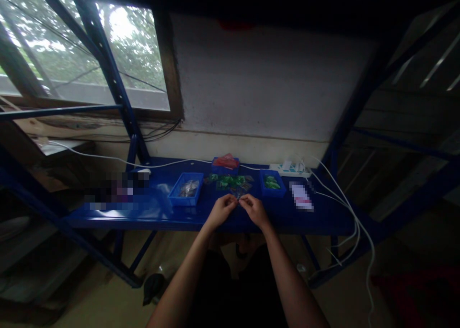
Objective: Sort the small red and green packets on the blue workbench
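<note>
Near the front edge of the blue table, my left hand (222, 210) and my right hand (254, 210) nearly meet, fingertips pinched on a small clear plastic bag (238, 193). What the bag contains is too small to tell. Just beyond lie several clear packets with green contents (230, 181). To the left is a blue bin (184, 201) of small grey packets. On the right, another blue bin (275, 192) holds green items. A small blue bin (214, 169) with red items (227, 161) stands at the back.
A white power strip (290, 169) with plugs and cables lies at the back right of the blue table (143, 216). Blurred-out items (302, 196) lie at right and far left. Blue frame posts (124, 98) flank the table; white cables (371, 251) hang at right.
</note>
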### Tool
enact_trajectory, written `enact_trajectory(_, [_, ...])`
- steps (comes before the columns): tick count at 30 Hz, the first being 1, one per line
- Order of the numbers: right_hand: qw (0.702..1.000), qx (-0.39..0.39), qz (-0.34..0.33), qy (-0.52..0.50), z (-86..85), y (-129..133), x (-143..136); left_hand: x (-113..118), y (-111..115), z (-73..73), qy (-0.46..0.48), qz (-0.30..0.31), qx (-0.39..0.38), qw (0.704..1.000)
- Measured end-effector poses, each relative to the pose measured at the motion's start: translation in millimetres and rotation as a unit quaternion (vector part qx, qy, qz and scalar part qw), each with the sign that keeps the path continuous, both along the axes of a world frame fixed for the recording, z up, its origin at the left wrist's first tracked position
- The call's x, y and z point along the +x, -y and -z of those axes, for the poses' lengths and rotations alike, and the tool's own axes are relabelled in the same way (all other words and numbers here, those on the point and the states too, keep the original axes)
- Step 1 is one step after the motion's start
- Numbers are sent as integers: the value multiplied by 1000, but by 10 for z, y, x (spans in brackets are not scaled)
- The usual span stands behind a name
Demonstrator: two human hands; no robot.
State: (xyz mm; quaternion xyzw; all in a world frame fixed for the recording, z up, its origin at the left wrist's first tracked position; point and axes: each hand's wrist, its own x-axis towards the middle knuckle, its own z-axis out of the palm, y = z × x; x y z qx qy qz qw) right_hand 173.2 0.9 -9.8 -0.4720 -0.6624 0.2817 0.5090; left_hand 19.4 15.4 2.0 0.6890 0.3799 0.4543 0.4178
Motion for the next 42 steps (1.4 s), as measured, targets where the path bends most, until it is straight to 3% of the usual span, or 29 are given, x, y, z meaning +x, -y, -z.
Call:
enact_trajectory(8, [1000,-10,-9,18,-28,19,-3,11,-7,7,-8,-7,-4,1000])
enact_trajectory(19, [1000,-17,0,14,-9,9,2,18,-34,34,56,8,-20,998])
enact_trajectory(28, [1000,-6,17,26,-27,34,8,17,6,-17,6,-13,4,1000])
enact_trajectory(42, [999,-22,-10,40,-8,30,6,0,18,-12,-20,26,19,999])
